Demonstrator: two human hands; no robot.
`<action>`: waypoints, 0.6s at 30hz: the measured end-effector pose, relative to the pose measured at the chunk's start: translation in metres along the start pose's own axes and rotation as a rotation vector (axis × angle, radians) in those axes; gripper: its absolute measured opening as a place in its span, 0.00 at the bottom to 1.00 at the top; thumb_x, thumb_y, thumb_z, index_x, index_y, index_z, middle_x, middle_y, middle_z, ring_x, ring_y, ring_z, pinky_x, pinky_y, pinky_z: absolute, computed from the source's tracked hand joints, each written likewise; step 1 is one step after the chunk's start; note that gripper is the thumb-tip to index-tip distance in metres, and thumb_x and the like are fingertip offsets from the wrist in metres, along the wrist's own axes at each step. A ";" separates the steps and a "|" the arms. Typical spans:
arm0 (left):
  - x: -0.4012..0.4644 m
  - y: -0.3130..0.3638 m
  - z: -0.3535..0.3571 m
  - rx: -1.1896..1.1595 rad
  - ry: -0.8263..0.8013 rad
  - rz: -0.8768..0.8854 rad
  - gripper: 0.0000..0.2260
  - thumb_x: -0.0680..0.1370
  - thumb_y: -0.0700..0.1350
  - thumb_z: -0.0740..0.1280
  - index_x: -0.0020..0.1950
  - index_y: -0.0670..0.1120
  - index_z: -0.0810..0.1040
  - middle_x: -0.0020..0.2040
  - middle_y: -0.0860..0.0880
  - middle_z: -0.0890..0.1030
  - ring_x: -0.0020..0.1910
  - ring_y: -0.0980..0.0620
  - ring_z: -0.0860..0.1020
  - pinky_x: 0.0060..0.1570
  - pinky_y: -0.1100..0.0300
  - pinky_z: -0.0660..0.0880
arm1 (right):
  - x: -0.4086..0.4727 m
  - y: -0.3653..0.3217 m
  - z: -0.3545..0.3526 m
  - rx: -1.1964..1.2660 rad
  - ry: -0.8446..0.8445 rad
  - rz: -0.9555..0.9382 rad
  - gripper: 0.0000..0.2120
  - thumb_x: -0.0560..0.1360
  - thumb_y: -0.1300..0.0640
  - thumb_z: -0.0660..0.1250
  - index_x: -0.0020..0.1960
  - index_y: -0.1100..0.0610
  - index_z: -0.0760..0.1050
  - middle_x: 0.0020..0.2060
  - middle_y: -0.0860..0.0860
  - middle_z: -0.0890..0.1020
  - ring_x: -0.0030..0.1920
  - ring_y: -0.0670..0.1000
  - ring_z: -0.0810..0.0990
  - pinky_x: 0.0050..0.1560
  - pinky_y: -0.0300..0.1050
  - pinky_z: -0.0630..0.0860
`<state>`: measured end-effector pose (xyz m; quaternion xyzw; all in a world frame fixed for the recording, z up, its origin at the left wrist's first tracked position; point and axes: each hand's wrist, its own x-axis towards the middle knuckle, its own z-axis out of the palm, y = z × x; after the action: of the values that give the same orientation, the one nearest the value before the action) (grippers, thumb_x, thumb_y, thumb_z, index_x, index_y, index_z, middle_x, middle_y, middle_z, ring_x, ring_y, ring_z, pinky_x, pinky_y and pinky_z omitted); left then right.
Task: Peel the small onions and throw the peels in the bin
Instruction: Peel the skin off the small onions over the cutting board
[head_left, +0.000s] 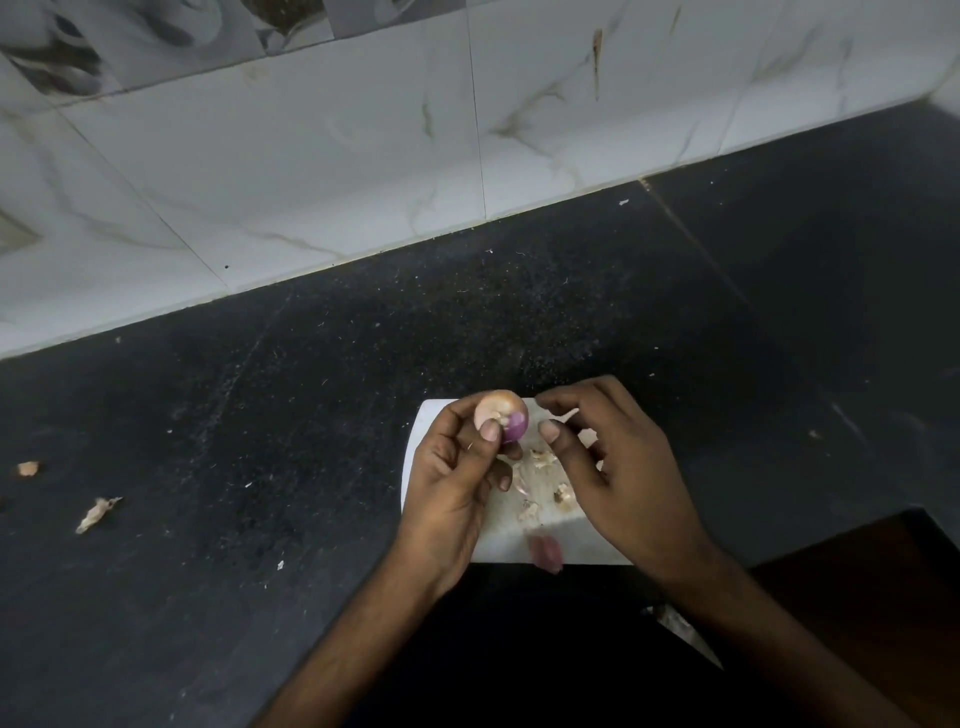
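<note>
Purple-pink small onion (502, 417), part-peeled, pinched in left hand (457, 467) fingers above white board (519, 545) on dark worktop (260, 415). Right hand (618, 462) beside it, fingers loosely apart, holding nothing. Peel scraps (540, 483) on board.

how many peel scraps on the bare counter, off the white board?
2: one peel near the left edge, a longer peel just below and right of it. More lie on the board; hands may hide some.

head cam | looks steeply down, close over counter (260, 415) | faces tiled wall (311, 156)
</note>
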<state>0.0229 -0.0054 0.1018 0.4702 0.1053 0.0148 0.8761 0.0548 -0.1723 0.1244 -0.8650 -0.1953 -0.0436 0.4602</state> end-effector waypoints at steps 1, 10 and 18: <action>-0.001 0.001 0.000 0.048 -0.008 0.016 0.17 0.79 0.41 0.67 0.66 0.35 0.74 0.52 0.43 0.83 0.42 0.52 0.79 0.36 0.62 0.76 | 0.000 -0.005 -0.001 -0.001 0.003 -0.042 0.10 0.82 0.55 0.68 0.63 0.52 0.79 0.56 0.39 0.76 0.52 0.39 0.80 0.46 0.29 0.76; -0.011 0.010 -0.013 0.174 -0.103 0.082 0.16 0.79 0.43 0.69 0.62 0.33 0.75 0.49 0.37 0.82 0.35 0.49 0.75 0.38 0.58 0.76 | -0.008 -0.012 0.010 -0.067 0.134 -0.227 0.08 0.77 0.65 0.73 0.56 0.58 0.85 0.50 0.48 0.82 0.49 0.44 0.82 0.47 0.45 0.81; -0.017 0.012 -0.019 0.100 -0.138 0.038 0.21 0.77 0.54 0.71 0.58 0.36 0.78 0.48 0.43 0.84 0.36 0.53 0.77 0.38 0.61 0.77 | -0.014 -0.023 0.014 -0.174 0.128 -0.277 0.11 0.82 0.54 0.65 0.55 0.57 0.85 0.49 0.49 0.84 0.46 0.49 0.85 0.40 0.52 0.82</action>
<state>0.0029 0.0152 0.1047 0.5152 0.0363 -0.0061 0.8563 0.0316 -0.1535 0.1306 -0.8618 -0.2783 -0.1783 0.3848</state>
